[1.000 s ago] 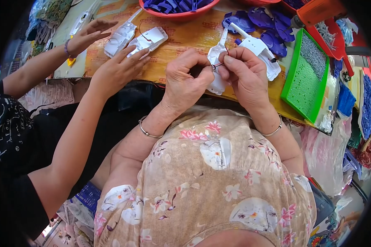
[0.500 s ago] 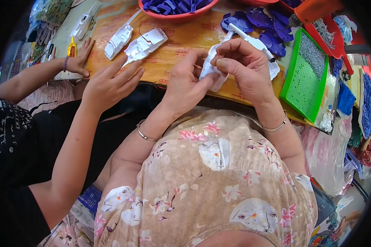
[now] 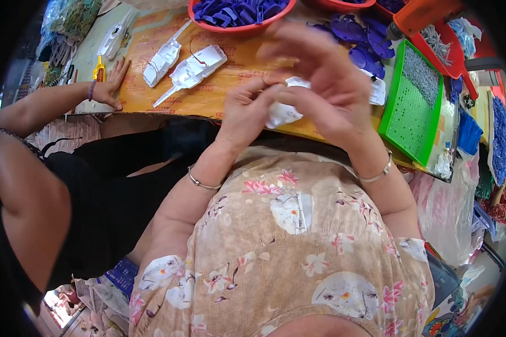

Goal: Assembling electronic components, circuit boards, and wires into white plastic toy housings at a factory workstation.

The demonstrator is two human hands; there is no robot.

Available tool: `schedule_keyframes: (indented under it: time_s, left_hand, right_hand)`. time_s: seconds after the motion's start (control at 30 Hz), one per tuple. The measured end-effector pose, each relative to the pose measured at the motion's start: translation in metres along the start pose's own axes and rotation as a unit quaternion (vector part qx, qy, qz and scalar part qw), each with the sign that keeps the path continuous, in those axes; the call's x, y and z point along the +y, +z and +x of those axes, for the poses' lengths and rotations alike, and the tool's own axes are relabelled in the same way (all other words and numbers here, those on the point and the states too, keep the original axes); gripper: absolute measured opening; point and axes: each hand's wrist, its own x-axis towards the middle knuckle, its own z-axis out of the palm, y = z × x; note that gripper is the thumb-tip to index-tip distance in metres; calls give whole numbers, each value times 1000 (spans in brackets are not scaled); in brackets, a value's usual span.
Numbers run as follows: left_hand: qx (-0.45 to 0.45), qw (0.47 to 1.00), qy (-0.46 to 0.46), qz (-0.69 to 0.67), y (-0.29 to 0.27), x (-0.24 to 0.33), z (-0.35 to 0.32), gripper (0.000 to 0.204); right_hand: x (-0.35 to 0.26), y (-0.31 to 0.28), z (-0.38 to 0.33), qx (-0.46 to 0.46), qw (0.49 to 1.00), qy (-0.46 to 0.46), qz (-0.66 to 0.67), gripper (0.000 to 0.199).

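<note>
My left hand (image 3: 244,112) is closed around a small white plastic casing (image 3: 285,114), held just above the table's near edge. My right hand (image 3: 334,92) is over and beside it, smeared by motion, its fingers stretched apart toward the far side. Its thumb comes near my left fingertips; whether it touches the casing I cannot tell. Part of the casing is hidden behind both hands. Further left on the table lie two white casings with handles, one narrower (image 3: 162,63) and one wider (image 3: 199,67) with a thin dark wire.
A red bowl of purple parts (image 3: 236,25) stands at the back. Purple round pieces (image 3: 368,53) lie to the right, near a green tray (image 3: 413,106) of small metal pieces and an orange power tool (image 3: 424,17). On the left, a co-worker's hand (image 3: 109,90) rests beside a yellow-handled tool (image 3: 99,70).
My right hand has spread its fingers and lifted away from the casing. My left hand has tilted the casing. The co-worker's other hand has drawn back from beside the two white casings.
</note>
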Motion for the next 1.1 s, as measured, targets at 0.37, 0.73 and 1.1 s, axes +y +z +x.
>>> schedule_keyframes:
  time_s: [0.37,0.73,1.1]
  left_hand:
    - [-103,852,-196,-475,-19,7,-3,31]
    - [-57,929,-222,-291,-8,29,-7,42]
    - [-32,934,-169,-314,-35,19,4,60]
  right_hand:
    - [-1,-3,-36,16,942,88,-325,31]
    - [21,-1,-33,-31,923,48,-381,19]
    - [-14,-25,-41,113,936,-56,-329,6]
